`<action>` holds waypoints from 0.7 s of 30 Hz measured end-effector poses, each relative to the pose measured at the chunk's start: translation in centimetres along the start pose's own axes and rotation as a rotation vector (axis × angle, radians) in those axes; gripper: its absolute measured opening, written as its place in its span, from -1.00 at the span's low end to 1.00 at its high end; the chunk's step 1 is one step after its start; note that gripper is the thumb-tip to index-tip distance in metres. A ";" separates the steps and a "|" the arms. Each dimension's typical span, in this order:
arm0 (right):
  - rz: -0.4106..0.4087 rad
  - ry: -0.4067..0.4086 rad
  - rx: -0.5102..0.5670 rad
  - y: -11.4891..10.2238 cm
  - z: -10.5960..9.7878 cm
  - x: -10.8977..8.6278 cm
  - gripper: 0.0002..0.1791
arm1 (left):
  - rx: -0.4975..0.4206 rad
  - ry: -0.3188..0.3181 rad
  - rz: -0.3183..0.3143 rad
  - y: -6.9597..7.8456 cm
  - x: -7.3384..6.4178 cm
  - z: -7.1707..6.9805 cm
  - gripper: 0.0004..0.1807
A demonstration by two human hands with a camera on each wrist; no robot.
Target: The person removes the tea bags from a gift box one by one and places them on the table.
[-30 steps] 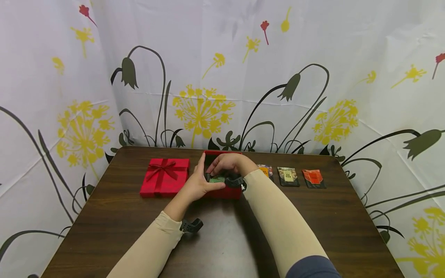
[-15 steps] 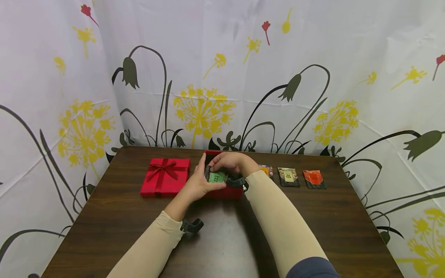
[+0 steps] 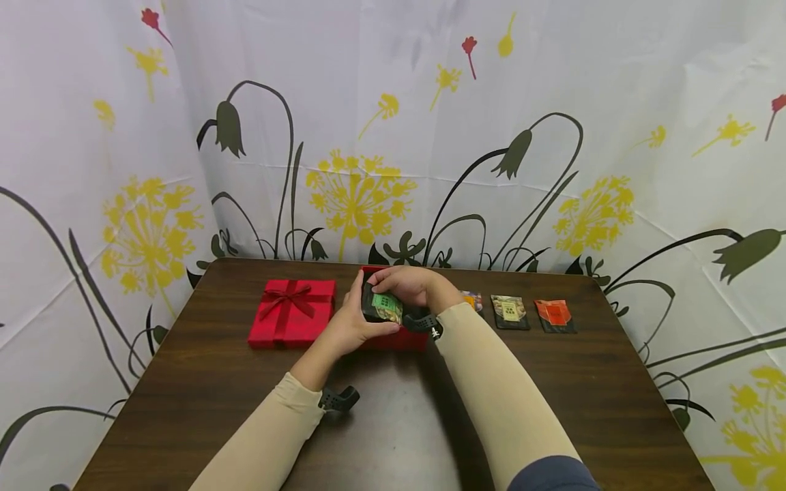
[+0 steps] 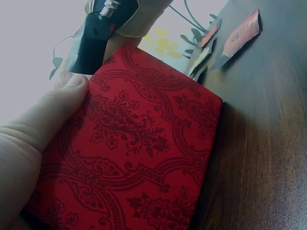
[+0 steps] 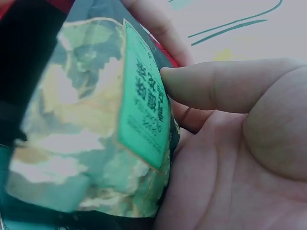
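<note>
In the head view, a dark sachet with a green label (image 3: 387, 304) is in my right hand (image 3: 413, 284), over the open red gift box (image 3: 405, 341). The right wrist view shows the sachet's patterned front (image 5: 81, 120) up close, with my thumb pressed against its edge and fingers behind it. My left hand (image 3: 348, 327) rests against the box, straight fingers along its left side and thumb stretched across the near side. In the left wrist view that thumb (image 4: 57, 108) lies at the top edge of the box's patterned wall (image 4: 139, 134). The box's inside is mostly hidden.
The red lid with a ribbon bow (image 3: 291, 310) lies left of the box. To the right, a row holds a partly hidden sachet (image 3: 471, 300), a pale-labelled sachet (image 3: 509, 312) and an orange sachet (image 3: 555, 316). A patterned curtain (image 3: 393, 136) hangs behind the table (image 3: 589, 402).
My right hand has brought the green-labelled sachet up into fuller view over the box and turned it slightly. My left hand stays in place on the box.
</note>
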State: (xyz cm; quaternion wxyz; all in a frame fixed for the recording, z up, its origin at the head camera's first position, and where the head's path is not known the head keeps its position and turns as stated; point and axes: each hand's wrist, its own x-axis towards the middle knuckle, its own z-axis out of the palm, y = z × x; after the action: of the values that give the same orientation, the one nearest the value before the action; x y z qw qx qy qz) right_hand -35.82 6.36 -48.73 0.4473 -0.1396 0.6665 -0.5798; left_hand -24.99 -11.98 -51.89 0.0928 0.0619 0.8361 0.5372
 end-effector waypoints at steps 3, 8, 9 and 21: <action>-0.018 -0.007 0.001 -0.1 0.1 -0.1 -0.83 | 0.004 0.007 0.002 0.0 0.0 0.0 0.58; -0.034 -0.031 -0.015 0.2 0.0 -0.3 -0.81 | -0.005 0.002 0.009 -0.1 -0.1 0.0 0.59; -0.031 -0.037 -0.026 0.3 0.0 -0.3 -0.77 | -0.007 0.000 0.010 -0.1 -0.1 0.0 0.59; -0.142 0.158 -0.131 0.6 0.4 -0.7 -0.55 | 0.027 0.006 0.019 -0.2 -0.2 0.0 0.55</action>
State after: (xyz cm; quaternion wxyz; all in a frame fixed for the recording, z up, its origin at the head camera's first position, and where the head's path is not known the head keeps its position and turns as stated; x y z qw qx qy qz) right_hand -34.96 6.78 -48.99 0.3412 -0.1692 0.7247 -0.5743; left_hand -24.82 -12.08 -52.04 0.0842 0.0696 0.8428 0.5270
